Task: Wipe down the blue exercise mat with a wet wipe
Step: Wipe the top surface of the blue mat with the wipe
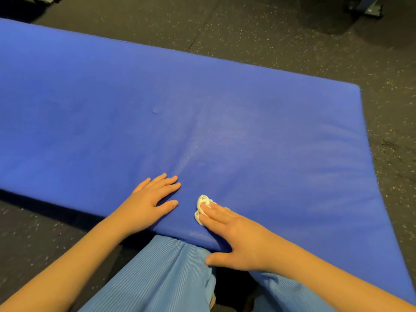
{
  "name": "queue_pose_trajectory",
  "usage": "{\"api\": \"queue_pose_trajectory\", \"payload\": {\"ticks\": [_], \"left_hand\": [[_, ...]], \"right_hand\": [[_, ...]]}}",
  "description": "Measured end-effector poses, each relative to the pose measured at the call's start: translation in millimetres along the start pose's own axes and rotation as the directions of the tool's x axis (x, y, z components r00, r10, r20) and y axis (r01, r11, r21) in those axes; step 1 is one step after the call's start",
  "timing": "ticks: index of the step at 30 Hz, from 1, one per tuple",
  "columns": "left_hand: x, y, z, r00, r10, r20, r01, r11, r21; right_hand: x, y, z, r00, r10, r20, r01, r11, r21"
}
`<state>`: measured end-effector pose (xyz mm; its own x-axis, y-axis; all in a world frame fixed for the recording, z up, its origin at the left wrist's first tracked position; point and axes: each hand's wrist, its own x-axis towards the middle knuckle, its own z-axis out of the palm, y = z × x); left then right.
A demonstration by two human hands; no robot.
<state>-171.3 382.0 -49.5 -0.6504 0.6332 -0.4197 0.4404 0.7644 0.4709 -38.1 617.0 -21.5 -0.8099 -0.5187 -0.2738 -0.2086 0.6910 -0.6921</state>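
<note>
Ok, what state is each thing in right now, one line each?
left hand: open, flat on the blue mat, holding nothing.
right hand: open, straight fingers pressing the wet wipe.
wet wipe: crumpled, near the mat's front edge.
blue mat: flat on the floor, faint sheen down its middle.

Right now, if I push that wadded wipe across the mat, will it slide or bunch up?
The wipe looks crumpled and limp, so it probably bunches further. The right hand presses it flat-fingered, so it likely slides along the mat.
</note>
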Motion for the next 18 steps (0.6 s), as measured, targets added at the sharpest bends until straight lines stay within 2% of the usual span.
{"api": "queue_pose_trajectory", "payload": {"ticks": [4, 7, 9, 12, 14, 18], "left_hand": [[-31.3, -18.1, -13.7, 0.996, 0.029, 0.081, -0.030, 0.999, 0.019], [-55.3, -38.2, -24.4, 0.991, 0.021, 0.134, -0.045, 0.983, 0.178], [-67.0, -54.0, -23.3, 0.997, 0.008, 0.074, -0.028, 0.958, 0.284], [-71.4, -69.3, -20.1, 0.999, 0.015, -0.029, -0.004, 0.943, 0.332], [-66.2, -73.2, -22.5, 0.997, 0.058, -0.059, -0.032, 0.925, 0.379], [-50.8, -54.5, -32.4, 0.973, 0.168, -0.157, -0.088, 0.902, 0.423]], "right_hand": [[-1.7, -2.6, 0.3, 1.000, -0.012, -0.005, 0.010, 0.980, -0.196], [-0.1, -4.2, 17.7, 0.996, 0.028, -0.080, -0.051, 0.951, -0.306], [1.1, -5.5, 27.1, 0.991, 0.058, -0.123, -0.099, 0.928, -0.360], [0.0, -8.5, 23.7, 0.978, 0.055, -0.202, -0.116, 0.947, -0.301], [-6.6, -14.1, 10.2, 0.968, 0.096, -0.230, -0.151, 0.960, -0.236], [-27.7, -13.8, -16.4, 0.921, 0.072, -0.383, -0.160, 0.966, -0.205]]}}
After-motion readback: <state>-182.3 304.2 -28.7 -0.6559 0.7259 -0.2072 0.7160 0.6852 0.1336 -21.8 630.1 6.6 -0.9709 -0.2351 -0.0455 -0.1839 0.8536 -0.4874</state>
